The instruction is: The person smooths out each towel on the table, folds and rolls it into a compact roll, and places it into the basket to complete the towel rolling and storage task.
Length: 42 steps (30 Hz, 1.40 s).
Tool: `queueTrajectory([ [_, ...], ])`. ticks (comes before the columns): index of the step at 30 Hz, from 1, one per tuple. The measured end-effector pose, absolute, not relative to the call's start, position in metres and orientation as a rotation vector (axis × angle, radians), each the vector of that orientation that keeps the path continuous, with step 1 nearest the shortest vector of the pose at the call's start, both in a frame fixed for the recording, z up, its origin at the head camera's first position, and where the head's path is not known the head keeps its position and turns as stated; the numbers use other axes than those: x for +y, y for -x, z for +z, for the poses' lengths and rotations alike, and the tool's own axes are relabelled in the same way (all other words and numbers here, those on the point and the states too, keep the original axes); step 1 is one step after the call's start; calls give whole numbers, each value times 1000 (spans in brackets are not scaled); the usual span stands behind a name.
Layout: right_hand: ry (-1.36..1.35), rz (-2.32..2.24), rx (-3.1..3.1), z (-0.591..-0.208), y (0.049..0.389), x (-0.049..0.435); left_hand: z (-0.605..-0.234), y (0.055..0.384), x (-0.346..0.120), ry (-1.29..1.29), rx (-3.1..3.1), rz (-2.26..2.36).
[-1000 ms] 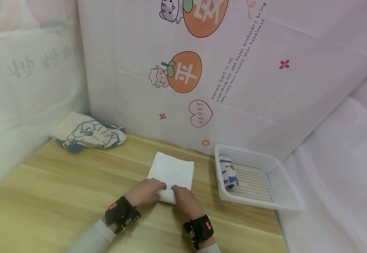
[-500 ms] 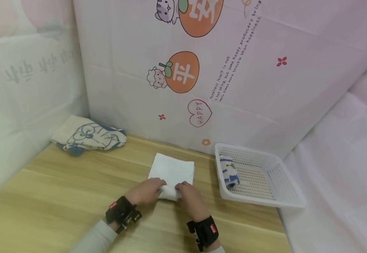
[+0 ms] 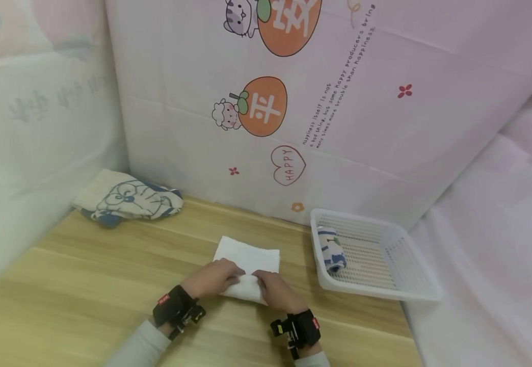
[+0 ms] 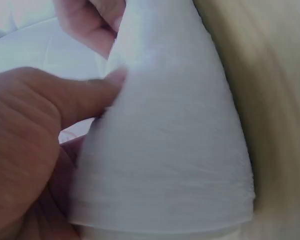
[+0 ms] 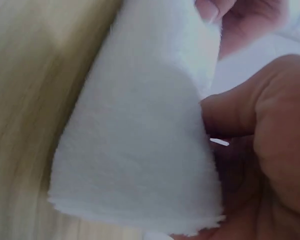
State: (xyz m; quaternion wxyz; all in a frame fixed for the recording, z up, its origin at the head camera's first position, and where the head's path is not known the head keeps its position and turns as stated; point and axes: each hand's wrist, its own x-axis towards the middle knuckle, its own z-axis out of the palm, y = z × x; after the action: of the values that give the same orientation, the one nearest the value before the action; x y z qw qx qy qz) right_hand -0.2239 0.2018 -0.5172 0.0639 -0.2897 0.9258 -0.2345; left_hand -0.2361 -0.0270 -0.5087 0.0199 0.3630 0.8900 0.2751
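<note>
A white fluffy towel (image 3: 247, 255), folded to a small rectangle, lies on the wooden table. Its near part is turned up and over toward the far side. My left hand (image 3: 215, 278) pinches this turned-up part at its left end, thumb on the near face in the left wrist view, where the towel (image 4: 165, 130) fills the middle. At the other end my right hand (image 3: 278, 291) pinches the same fold, and the right wrist view shows its thumb (image 5: 232, 112) against the towel. The fingers behind the fold are partly hidden.
A white plastic basket (image 3: 417, 265) stands to the right, with a rolled blue-and-white patterned towel (image 3: 331, 248) along its left wall. A crumpled cream-and-blue cartoon cloth (image 3: 130, 199) lies at the back left. Printed sheets (image 3: 179, 127) enclose the table (image 3: 110, 265).
The towel's far edge has come nearer to me. Its near part, a narrow roll half a second ago, now shows as a broader fold. Both hands keep hold; the right has shifted slightly.
</note>
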Motion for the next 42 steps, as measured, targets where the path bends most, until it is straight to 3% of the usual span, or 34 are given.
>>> queueTrajectory([
  [11,799,-558,3080,-495,211,186,-525,247,-28,-1103,2748,933],
  [15,848,-490,3087,-505,212,184,-520,246,-27,-1111,2830,893],
  [28,958,-780,2784,-516,224,199,-503,233,-25,-1083,2779,735],
  [36,809,-482,3111,-491,207,181,-522,247,-27,-965,2770,952],
  [42,845,-278,3202,-506,209,174,-520,249,-22,-1044,2946,940],
])
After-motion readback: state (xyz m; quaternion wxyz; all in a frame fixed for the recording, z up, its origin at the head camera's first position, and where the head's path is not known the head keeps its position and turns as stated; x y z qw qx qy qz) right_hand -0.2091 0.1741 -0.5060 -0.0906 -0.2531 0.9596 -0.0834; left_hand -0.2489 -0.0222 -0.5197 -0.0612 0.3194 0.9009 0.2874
